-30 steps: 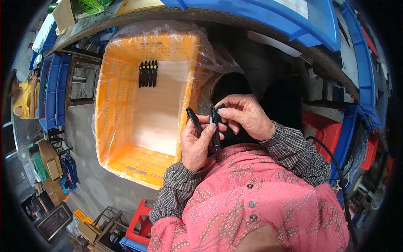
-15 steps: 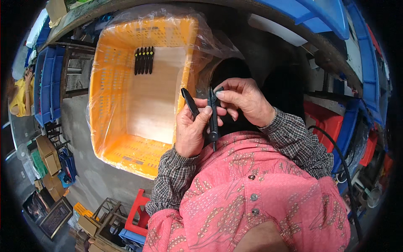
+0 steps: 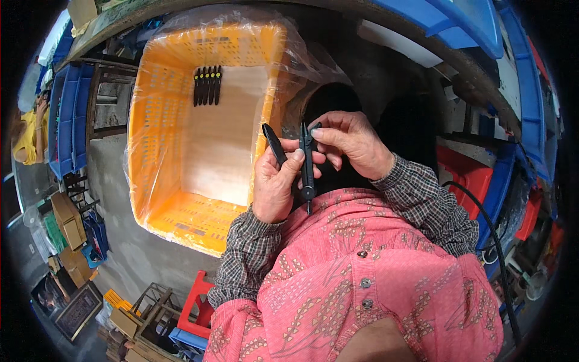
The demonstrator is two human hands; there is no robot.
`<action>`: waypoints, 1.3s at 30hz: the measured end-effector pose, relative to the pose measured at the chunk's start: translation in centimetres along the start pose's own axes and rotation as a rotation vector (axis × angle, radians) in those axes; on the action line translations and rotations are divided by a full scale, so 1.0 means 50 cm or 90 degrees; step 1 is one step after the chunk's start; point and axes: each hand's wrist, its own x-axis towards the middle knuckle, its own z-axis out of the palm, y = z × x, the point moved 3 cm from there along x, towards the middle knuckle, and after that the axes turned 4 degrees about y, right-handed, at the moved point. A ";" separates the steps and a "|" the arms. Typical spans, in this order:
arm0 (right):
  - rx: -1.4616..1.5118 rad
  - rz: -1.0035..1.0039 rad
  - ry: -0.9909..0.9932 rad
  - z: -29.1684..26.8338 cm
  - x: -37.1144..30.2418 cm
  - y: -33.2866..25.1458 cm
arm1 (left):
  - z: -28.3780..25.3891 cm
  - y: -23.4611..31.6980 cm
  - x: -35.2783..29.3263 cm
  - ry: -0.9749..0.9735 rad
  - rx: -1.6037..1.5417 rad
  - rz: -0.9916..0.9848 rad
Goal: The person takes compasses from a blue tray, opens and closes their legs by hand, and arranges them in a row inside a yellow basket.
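Note:
A slim black hinged tool [image 3: 307, 172] with a round pivot near its lower end is held upright in front of my lap; I cannot tell its exact kind. My left hand [image 3: 275, 184] is closed around it, the thumb pressing on its shaft. A second long black piece [image 3: 274, 143] with a flattened tip slants up from the same hand. With thumb and index finger, my right hand [image 3: 356, 143] pinches a small black part at the tool's upper end. Several black pieces with yellow dots [image 3: 207, 85] lie side by side in the orange crate [image 3: 140, 151].
Clear plastic film lines the crate, with a pale board [image 3: 226, 139] on its bottom. Blue bins [image 3: 68, 120] stand at the left and upper right. A red stool [image 3: 196, 304] is at lower left, and a black cable [image 3: 491, 235] hangs at right. Another person's arm [image 3: 40, 130] shows far left.
Almost nothing differs. Both hands and the black tool have shifted very slightly, with the same grip kept.

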 end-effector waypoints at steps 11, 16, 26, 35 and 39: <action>-0.029 0.003 0.008 0.001 -0.002 0.002 | -0.003 -0.006 -0.002 0.011 0.021 0.010; -0.020 0.004 0.010 0.000 0.000 0.004 | -0.003 -0.008 -0.002 0.010 0.019 0.003; -0.071 -0.012 -0.014 0.003 0.001 0.007 | 0.000 -0.008 -0.003 0.009 0.022 0.003; -0.070 -0.020 -0.008 0.004 0.002 0.011 | -0.002 -0.012 -0.002 0.007 0.017 -0.001; -0.074 -0.011 -0.005 0.006 -0.001 0.008 | 0.000 -0.011 -0.004 0.011 0.008 -0.003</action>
